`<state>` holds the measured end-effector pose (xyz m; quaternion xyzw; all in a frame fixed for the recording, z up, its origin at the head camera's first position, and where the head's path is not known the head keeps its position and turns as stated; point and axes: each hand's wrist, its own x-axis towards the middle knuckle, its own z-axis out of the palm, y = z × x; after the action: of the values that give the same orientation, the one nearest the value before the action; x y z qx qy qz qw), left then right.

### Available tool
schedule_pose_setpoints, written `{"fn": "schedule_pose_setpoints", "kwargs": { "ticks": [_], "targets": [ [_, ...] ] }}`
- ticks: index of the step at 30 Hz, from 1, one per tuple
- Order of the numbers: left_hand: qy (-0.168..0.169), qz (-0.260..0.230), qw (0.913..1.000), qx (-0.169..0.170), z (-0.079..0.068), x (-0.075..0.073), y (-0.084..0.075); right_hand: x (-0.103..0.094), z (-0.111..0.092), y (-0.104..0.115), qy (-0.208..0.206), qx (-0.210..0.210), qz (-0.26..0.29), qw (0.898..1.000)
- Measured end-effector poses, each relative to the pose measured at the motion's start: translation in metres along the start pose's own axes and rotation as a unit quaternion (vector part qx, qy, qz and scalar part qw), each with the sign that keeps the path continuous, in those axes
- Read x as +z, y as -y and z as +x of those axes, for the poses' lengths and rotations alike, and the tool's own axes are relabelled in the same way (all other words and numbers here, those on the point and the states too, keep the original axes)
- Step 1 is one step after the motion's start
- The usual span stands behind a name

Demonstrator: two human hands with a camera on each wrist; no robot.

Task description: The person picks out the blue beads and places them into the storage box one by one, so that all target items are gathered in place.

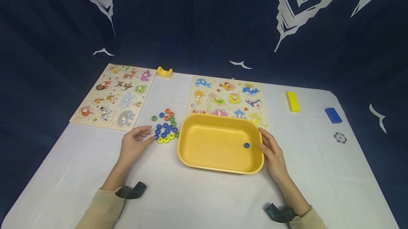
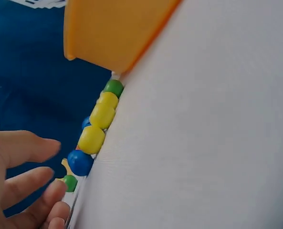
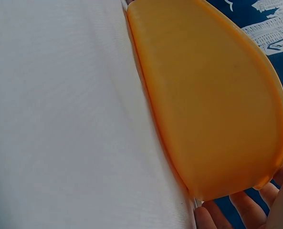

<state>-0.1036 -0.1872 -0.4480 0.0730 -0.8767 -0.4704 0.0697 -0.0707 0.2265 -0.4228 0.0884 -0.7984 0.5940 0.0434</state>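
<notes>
My left hand (image 1: 134,145), fingers parted, holds nothing beside the beads (image 1: 167,130). My right hand (image 1: 275,158), loosely extended, touches the tray's (image 1: 211,147) right edge.

In the middle of the frame, the yellow rounded-rectangular plastic tray (image 1: 207,144) looks smooth with a soft sheen; the small round multicoloured beads (image 1: 167,130) to its left look smooth and lightly glossy. The pale animal-picture board (image 1: 119,93) at left and the pale sea-creature board (image 1: 223,94) above centre look wooden and flat-surfaced. The white tablecloth (image 1: 165,190) and dark-blue printed curtain (image 1: 194,27) are matt, creased cloth.
</notes>
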Motion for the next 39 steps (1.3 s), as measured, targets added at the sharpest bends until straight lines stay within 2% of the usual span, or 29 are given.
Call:
{"fn": "schedule_pose_setpoints", "kwargs": {
  "ticks": [3, 7, 11, 13, 16, 18, 20, 22, 26, 28, 30, 34, 36, 39],
  "targets": [
    [0.009, 0.039, 0.9991, 0.014, 0.0, 0.003, 0.004, 0.0, 0.0, 0.0, 0.0, -0.003, 0.0, 1.0],
    [0.002, 0.079, 0.996, 0.042, -0.002, 0.006, 0.003, 0.0, 0.0, 0.0, 0.001, -0.005, 0.001, 1.0],
    [-0.011, 0.101, 0.9931, 0.058, -0.004, 0.009, 0.001, -0.001, -0.001, -0.001, 0.002, -0.004, 0.004, 1.0],
    [-0.022, 0.097, 0.9935, 0.055, -0.005, 0.009, -0.001, 0.0, -0.001, -0.001, 0.002, -0.002, 0.008, 1.0],
    [-0.038, 0.057, 0.9965, 0.048, -0.006, 0.008, -0.009, 0.0, 0.0, -0.001, 0.007, 0.001, 0.013, 1.0],
    [-0.043, 0.014, 0.9968, 0.066, -0.006, 0.009, -0.018, 0.001, 0.0, 0.0, 0.009, 0.002, 0.012, 1.0],
    [-0.022, -0.036, 0.9956, 0.083, -0.006, 0.011, -0.038, 0.001, 0.001, 0.0, 0.008, 0.002, 0.009, 1.0],
    [0.015, -0.072, 0.991, 0.112, -0.007, 0.017, -0.065, 0.0, 0.001, 0.001, 0.005, 0.001, 0.007, 1.0],
    [0.118, -0.115, 0.9759, 0.143, -0.008, 0.042, -0.123, -0.001, 0.001, 0.001, 0.002, 0.002, 0.011, 1.0],
    [0.166, -0.12, 0.9659, 0.158, -0.009, 0.063, -0.144, -0.001, 0.001, 0.001, 0.004, 0.005, 0.013, 1.0],
    [0.21, -0.123, 0.9551, 0.168, -0.01, 0.086, -0.158, -0.001, 0.001, 0.001, 0.005, 0.007, 0.015, 1.0],
    [0.264, -0.111, 0.941, 0.181, -0.013, 0.131, -0.168, -0.001, 0.001, 0.001, 0.003, 0.009, 0.01, 1.0],
    [0.272, -0.09, 0.9409, 0.181, -0.013, 0.15, -0.167, -0.001, 0.001, 0.0, -0.001, 0.012, 0.008, 1.0],
    [0.271, -0.056, 0.9462, 0.168, -0.011, 0.17, -0.165, -0.003, 0.001, -0.003, -0.003, 0.014, 0.012, 1.0]
  ]
}}
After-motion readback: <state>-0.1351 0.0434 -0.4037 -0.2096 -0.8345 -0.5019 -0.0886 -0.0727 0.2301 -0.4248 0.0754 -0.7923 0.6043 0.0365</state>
